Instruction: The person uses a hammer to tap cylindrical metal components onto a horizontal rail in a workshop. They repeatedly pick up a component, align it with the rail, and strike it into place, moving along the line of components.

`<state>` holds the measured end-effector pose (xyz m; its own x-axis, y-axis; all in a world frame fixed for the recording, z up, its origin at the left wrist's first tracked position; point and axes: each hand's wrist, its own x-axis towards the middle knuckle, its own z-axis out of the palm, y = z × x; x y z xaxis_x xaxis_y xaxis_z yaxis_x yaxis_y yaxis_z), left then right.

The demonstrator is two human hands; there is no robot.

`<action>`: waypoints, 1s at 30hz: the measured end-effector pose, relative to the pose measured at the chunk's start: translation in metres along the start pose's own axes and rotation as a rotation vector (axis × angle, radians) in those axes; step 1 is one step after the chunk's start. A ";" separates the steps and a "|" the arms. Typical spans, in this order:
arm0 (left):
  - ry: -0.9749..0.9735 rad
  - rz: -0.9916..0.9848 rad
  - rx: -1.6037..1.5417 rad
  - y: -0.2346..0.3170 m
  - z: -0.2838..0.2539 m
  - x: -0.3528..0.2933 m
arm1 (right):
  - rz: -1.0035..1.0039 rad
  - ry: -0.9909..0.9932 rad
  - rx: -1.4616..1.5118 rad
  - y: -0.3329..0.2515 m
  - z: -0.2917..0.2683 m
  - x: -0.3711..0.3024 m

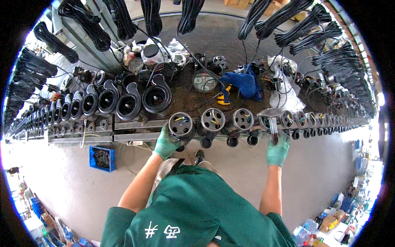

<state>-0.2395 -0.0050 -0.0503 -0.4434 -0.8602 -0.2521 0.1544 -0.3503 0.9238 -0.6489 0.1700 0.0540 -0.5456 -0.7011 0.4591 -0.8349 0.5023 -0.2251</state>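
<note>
A row of grey cylindrical motor housings stands along the near edge of the bench, with coloured wires inside the open tops. My left hand [165,145], in a green glove, curls round the left side of the leftmost motor housing [181,131]. My right hand [278,151], also gloved, is closed on the dark grip of a hammer [273,124]. The hammer's pale shaft points away from me, and its grey head lies over the rim of a housing further right. Between my hands stand two more open housings [212,120].
Black volute casings [156,98] line the bench at left. Behind lie a blue cloth [245,85], yellow-handled pliers [224,97] and plastic bags [284,92]. Black cable bundles [151,18] hang overhead. A blue crate [102,159] of dark parts stands on the floor at left.
</note>
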 end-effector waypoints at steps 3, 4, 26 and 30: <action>-0.001 0.170 0.333 -0.022 -0.002 0.023 | -0.109 -0.230 0.399 -0.064 -0.013 -0.007; -0.029 0.196 0.402 -0.021 -0.002 0.026 | -0.210 -0.499 0.480 -0.082 -0.009 -0.015; 0.130 -0.065 0.494 0.027 0.016 0.132 | -0.370 -0.912 0.315 -0.277 0.099 -0.048; 0.043 -0.120 0.459 0.029 0.011 0.133 | -0.360 -0.901 0.308 -0.279 0.101 -0.053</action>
<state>-0.3039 -0.1251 -0.0537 -0.3959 -0.8414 -0.3678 -0.3061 -0.2567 0.9167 -0.3946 0.0162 0.0057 -0.0039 -0.9692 -0.2462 -0.8733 0.1233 -0.4714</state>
